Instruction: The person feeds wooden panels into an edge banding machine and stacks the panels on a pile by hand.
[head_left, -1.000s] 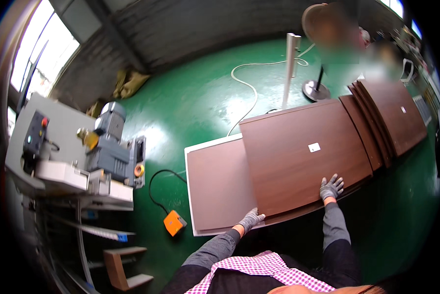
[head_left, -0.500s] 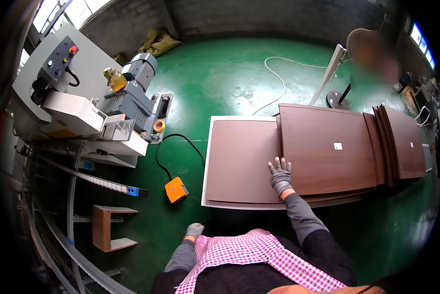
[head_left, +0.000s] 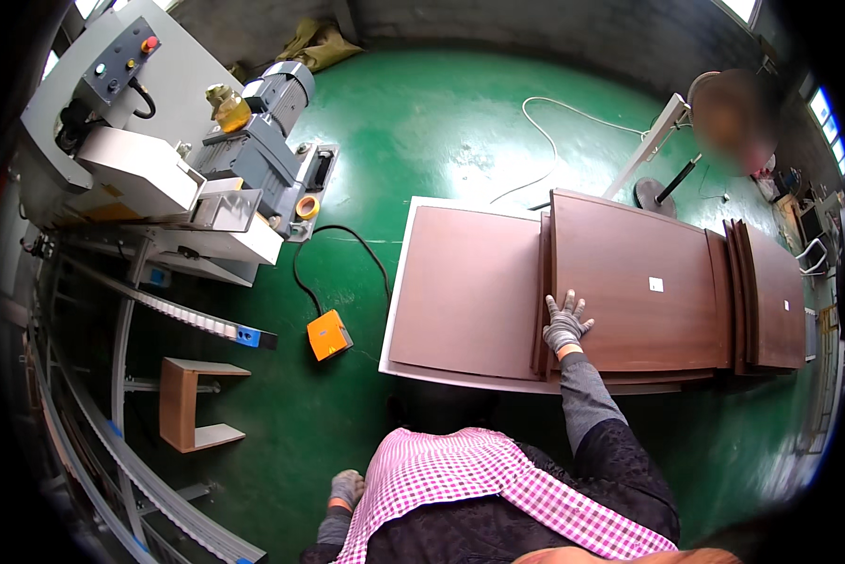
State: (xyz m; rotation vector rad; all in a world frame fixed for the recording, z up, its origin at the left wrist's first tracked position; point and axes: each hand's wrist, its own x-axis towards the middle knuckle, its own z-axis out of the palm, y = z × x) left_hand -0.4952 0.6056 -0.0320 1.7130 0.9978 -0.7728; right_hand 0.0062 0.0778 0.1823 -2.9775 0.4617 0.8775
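Observation:
My right hand (head_left: pixel 565 325), in a grey work glove, lies with fingers spread on the near left part of a dark brown board (head_left: pixel 643 282). This board has a small white label and tops a leaning stack. Left of it lies a lighter, pinkish-brown board (head_left: pixel 465 291) on a white-edged base. My left hand (head_left: pixel 347 487), also gloved, hangs low beside my checked apron (head_left: pixel 450 461). Its fingers are curled, and nothing shows in them. More dark boards (head_left: pixel 775 296) lean in a stack at the right end.
A grey machine with a motor (head_left: pixel 276 94) and control panel (head_left: pixel 121 64) stands at the left. Near it are a roller rail (head_left: pixel 187 315), a U-shaped wooden piece (head_left: pixel 180 404) and an orange foot-pedal box (head_left: pixel 329 336) with a black cable. A white hose crosses the green floor behind the boards.
My right hand has slid a little to the right, from the board's left edge further onto its face. My left hand has dropped lower and further left. The view has shifted slightly.

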